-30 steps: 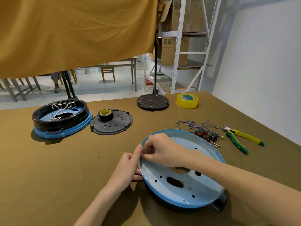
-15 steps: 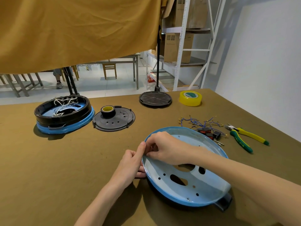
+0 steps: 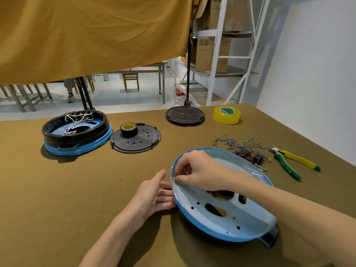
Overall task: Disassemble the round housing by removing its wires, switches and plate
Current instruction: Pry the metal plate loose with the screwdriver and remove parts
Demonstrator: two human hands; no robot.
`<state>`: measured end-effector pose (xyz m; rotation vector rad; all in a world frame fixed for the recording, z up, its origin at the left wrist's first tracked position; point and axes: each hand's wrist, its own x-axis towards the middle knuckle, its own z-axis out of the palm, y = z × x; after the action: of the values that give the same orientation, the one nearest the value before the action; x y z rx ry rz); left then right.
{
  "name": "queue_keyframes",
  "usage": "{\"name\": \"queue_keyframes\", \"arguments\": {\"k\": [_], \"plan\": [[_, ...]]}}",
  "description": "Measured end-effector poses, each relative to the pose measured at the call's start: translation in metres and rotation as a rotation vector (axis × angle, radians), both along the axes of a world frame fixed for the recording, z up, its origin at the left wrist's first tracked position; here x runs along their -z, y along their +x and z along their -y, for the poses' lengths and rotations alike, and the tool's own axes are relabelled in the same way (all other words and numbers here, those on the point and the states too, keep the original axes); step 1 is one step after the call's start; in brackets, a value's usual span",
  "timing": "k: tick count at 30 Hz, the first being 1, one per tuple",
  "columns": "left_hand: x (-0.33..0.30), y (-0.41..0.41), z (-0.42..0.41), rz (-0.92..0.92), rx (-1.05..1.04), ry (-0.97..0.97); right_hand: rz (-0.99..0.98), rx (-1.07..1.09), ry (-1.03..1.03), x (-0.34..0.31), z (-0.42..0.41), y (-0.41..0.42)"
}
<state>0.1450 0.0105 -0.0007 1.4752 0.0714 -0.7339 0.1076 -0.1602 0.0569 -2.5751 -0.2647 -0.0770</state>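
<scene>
A round light-blue metal plate with several holes (image 3: pixel 221 212) lies tilted on the olive-brown cloth-covered worktop (image 3: pixel 57 199), near the front and right of centre, its far rim raised and a black plastic part (image 3: pixel 269 238) showing under its near right edge. The right hand (image 3: pixel 200 171) reaches over the plate from the right, its fingers (image 3: pixel 179 179) curled and pinching the plate's left rim. The left hand (image 3: pixel 154 193) rests on the worktop just beside that same rim, its fingers straight and relaxed, the tips touching the plate's outer edge and partly under it, the thumb raised. Behind the plate, on the right, lie a loose bundle of blue wires with brass terminals (image 3: pixel 240 143) and small black and red switches (image 3: pixel 250 156), touching one another, and near them green-and-yellow-handled pliers (image 3: pixel 289 162). At the far left stands a second round housing, black on a blue base, with white wires inside (image 3: pixel 77 133). Just beside it lies a black perforated round plastic cover (image 3: pixel 142 141) with a small roll of black tape with a yellow core (image 3: pixel 128 129) standing on it. Farther back sit a black round disc at the foot of a stand (image 3: pixel 185 115) and a roll of yellow tape (image 3: pixel 227 114), near each other.
</scene>
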Motion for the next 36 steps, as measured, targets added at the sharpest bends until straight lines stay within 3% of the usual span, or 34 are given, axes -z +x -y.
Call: {"name": "queue_keyframes", "arguments": {"k": [6,12,16,21,28,36], "plan": [[0.001,0.003,-0.005,-0.022,0.109,-0.032,-0.040,0.005,0.054,0.004,0.002,-0.001],[0.002,0.010,-0.017,0.140,0.208,-0.077,-0.005,0.049,0.088,-0.011,0.011,-0.002],[0.004,0.008,-0.021,0.433,0.343,0.078,0.007,0.036,0.067,-0.012,0.011,-0.008],[0.004,0.007,-0.018,0.831,0.330,0.260,0.057,0.061,0.044,-0.019,0.024,-0.008],[0.015,-0.004,-0.015,0.949,0.407,0.398,-0.029,0.006,-0.131,0.004,0.013,-0.015],[0.012,0.000,-0.023,1.088,0.347,0.513,-0.026,-0.051,-0.269,0.017,0.008,-0.022]]}}
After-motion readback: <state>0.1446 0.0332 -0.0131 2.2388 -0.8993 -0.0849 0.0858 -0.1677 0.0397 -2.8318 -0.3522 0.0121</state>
